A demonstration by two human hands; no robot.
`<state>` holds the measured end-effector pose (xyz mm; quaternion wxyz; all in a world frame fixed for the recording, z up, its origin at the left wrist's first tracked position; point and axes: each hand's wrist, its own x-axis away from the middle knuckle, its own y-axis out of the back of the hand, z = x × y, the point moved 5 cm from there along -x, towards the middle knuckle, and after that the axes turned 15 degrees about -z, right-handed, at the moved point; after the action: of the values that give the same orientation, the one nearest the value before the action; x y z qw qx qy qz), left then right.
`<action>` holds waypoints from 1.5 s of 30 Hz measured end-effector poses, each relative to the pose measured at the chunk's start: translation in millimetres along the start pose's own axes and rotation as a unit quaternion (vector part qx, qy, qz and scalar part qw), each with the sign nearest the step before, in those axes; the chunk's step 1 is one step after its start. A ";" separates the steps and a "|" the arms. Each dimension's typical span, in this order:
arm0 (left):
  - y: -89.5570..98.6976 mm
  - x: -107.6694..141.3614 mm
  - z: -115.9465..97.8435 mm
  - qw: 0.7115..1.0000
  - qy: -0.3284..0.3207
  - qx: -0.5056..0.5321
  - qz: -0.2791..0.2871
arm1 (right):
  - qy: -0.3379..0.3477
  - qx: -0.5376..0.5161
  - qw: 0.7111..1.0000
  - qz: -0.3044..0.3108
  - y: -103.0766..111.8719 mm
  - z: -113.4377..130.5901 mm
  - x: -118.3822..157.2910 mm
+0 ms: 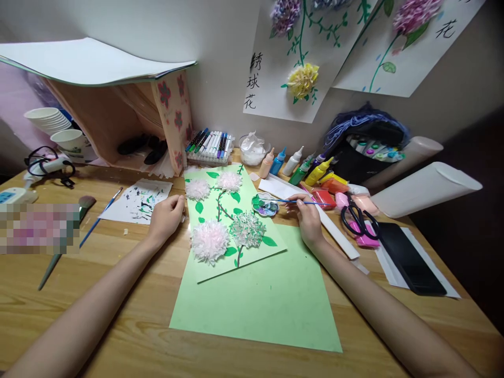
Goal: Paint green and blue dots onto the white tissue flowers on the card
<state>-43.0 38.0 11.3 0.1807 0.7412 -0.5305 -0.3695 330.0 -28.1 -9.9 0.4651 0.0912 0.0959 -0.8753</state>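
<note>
Wooden tabletop [137, 325] against a pale wall [220, 47], with a handicraft in progress. At centre, the flower panel [210, 209], bearing three pale pink blossoms and one green-tipped blossom, lies over the upper part of a light green sheet [260, 310]. The left hand [167, 216] is curled into a fist beside the panel's left edge; whether it encloses anything cannot be told. The right hand [306, 215] grips a slender blue paintbrush [289, 201] in narrowed fingers, its tip at the paint-smeared palette [265, 210], which adjoins the panel's right edge.

Left side: a paint-spotted paper [137, 199], a second blue brush [94, 226] touching its corner, paper cups [69, 144], and a floral-sided box [169, 113] topped by large white sheets [94, 58]. Rear: a marker case [208, 149], a bowl of white material [254, 149] and a cluster of paint bottles [292, 164]. Right side: black-handled scissors [358, 223] over a pink packet [368, 239], a black phone [411, 257] on white paper, a white cylinder [425, 189] and a black pen holder [342, 157]. Above, two flower posters [275, 100] hang on the wall.
</note>
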 end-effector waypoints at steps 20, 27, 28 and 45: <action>-3.6 3.6 -3.4 0.999 -0.003 -0.027 0.031 | 0.499 0.077 0.835 0.216 -18.5 76.4 95.8; -3.3 3.3 -4.4 0.999 0.003 -0.026 0.028 | 0.494 0.074 0.834 0.234 -19.2 71.1 97.0; -3.3 3.3 -4.5 0.999 0.005 -0.026 0.029 | 0.498 0.071 0.831 0.237 -19.2 71.6 97.4; -4.5 1.9 -2.2 0.999 0.003 -0.030 0.026 | 0.508 0.091 0.823 0.237 -20.7 70.0 96.2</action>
<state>-38.1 37.7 9.2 0.2144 0.7222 -0.5379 -0.3782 254.9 -111.0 35.4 0.5330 0.5846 0.2143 -0.5729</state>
